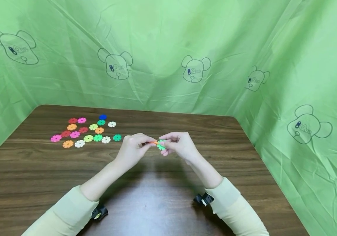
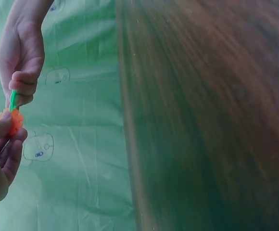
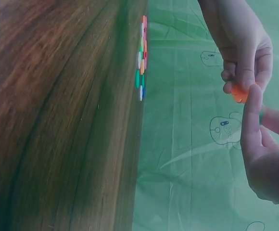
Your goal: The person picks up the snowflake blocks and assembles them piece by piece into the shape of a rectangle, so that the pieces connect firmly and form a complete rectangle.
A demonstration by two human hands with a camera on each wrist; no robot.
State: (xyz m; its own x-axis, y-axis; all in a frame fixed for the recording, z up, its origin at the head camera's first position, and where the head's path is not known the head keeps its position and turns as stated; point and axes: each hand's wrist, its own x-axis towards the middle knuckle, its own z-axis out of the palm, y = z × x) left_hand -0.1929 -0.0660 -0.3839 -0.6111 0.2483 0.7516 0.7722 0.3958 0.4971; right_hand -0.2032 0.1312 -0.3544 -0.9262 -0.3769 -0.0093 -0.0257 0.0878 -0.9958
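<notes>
Above the middle of the table, my left hand [image 1: 131, 149] pinches an orange notched disc [image 2: 17, 121] between thumb and fingers. My right hand [image 1: 183, 147] pinches a green notched disc [image 1: 160, 145] close beside it. The two discs meet at their edges and stand at an angle to each other; the orange one looks edge-on in the head view, while the green one shows its face. Fingertips cover part of both discs, and whether their slots are interlocked I cannot tell.
Several loose notched discs lie flat at the table's back left, among them a pink disc [image 1: 56, 138], a white disc [image 1: 80, 143] and a blue disc [image 1: 102, 117]. A green curtain [image 1: 156, 91] with bear drawings surrounds the wooden table [image 1: 215, 131].
</notes>
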